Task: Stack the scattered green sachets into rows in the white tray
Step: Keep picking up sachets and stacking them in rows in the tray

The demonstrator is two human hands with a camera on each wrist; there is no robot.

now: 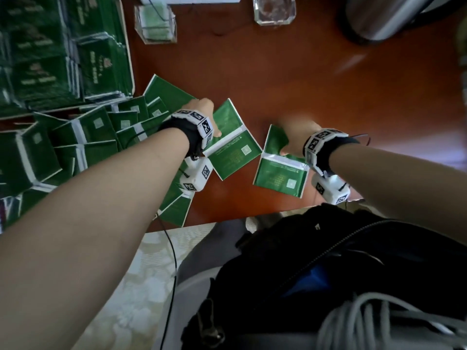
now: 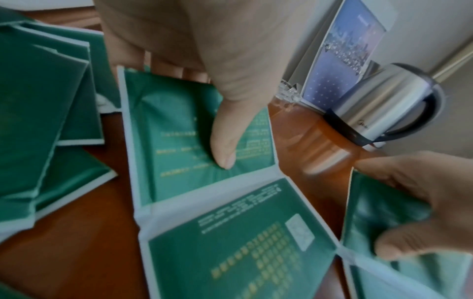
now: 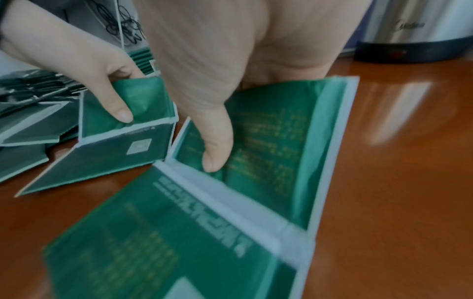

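Pickup step: left hand (image 1: pixel 206 107) and right hand (image 1: pixel 294 132) each pinch a joined sachet pair (image 2: pixel 199 129) (image 3: pixel 268 141), thumb on top, fingers beneath; next, carry to white tray (image 1: pixel 127 59) beyond left fingers.

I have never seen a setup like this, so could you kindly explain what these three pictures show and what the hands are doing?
No machine here: a person wears cameras. One picture looks down from the head; the other two look along each wrist toward the fingers. The left hand pinches one joined pair of green sachets, thumb on top, and the right hand pinches a second pair. Both pairs lie on a brown table. More loose sachets are heaped at left, below the white tray already filled with rows. A steel kettle stands at the far right.
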